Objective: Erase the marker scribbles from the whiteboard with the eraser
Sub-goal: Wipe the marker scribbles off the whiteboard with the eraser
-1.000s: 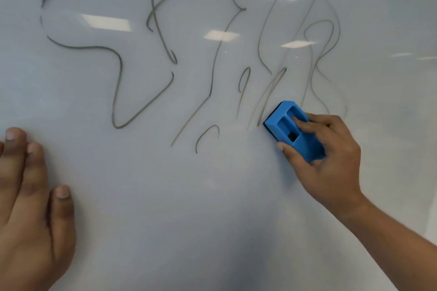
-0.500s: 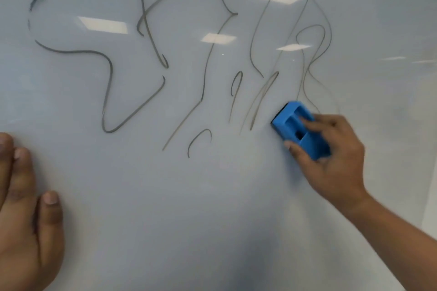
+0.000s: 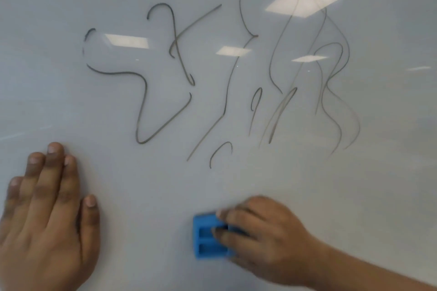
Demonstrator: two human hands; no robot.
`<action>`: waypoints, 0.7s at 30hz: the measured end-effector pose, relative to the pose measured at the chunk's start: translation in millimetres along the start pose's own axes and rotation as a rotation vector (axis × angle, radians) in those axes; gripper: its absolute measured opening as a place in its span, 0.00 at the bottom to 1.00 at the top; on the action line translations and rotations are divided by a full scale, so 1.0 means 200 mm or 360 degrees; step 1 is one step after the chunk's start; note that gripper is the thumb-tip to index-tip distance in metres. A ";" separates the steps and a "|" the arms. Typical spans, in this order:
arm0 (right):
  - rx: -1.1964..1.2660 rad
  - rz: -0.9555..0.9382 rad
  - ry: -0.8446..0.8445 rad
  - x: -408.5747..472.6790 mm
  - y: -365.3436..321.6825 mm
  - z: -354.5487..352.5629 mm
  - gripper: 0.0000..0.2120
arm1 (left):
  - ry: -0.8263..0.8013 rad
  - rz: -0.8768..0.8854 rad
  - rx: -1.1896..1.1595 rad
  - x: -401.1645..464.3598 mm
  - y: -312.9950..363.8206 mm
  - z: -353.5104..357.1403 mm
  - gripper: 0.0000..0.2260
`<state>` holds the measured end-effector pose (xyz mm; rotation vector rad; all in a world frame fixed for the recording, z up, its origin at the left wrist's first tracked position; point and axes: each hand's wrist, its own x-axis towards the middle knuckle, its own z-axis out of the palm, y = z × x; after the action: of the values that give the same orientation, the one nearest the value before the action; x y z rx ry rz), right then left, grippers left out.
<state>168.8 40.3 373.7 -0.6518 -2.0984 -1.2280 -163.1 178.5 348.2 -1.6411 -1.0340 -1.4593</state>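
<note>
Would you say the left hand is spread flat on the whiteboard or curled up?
Spread flat: the left hand lies palm-down on the whiteboard, fingers extended and holding nothing.

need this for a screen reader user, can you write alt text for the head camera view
A right hand holds a blue eraser against a whiteboard, below the grey marker scribbles across its upper half. The left hand lies flat on the board at lower left.
</note>
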 end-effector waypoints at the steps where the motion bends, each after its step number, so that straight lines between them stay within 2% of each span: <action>1: -0.0012 0.0042 0.0009 0.12 0.08 -0.04 0.10 | 0.0029 0.0019 -0.0110 0.00 0.05 -0.04 0.30; 4: -0.0085 0.0397 0.0291 0.46 0.30 -0.13 0.18 | 0.0153 0.0106 -0.0156 0.06 0.23 -0.18 0.27; 7: -0.0106 0.0583 0.0385 0.58 0.32 -0.11 0.20 | 0.0185 0.0156 -0.0023 0.09 0.25 -0.22 0.25; 9: -0.0052 0.0535 0.0317 0.53 0.25 -0.08 0.19 | 0.0150 0.0126 0.0017 0.08 0.24 -0.21 0.24; 13: -0.0023 0.0085 -0.0029 0.36 0.06 0.02 0.12 | 0.0158 0.0129 0.0020 0.07 0.23 -0.20 0.25; 16: -0.0071 -0.0112 -0.0105 0.39 0.05 0.01 0.15 | 0.0170 0.0133 0.0046 0.08 0.23 -0.20 0.25; 18: -0.0091 -0.0052 -0.0014 0.51 0.11 -0.03 0.19 | 0.0180 0.0129 0.0065 0.08 0.24 -0.20 0.24; 21: -0.0136 0.0268 0.0176 0.77 0.22 -0.10 0.22 | 0.0173 0.0115 0.0073 0.08 0.24 -0.21 0.24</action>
<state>96.8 59.0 516.5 -0.7647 -1.8690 -1.2349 -137.5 122.0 369.2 -1.5338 -0.9317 -1.4498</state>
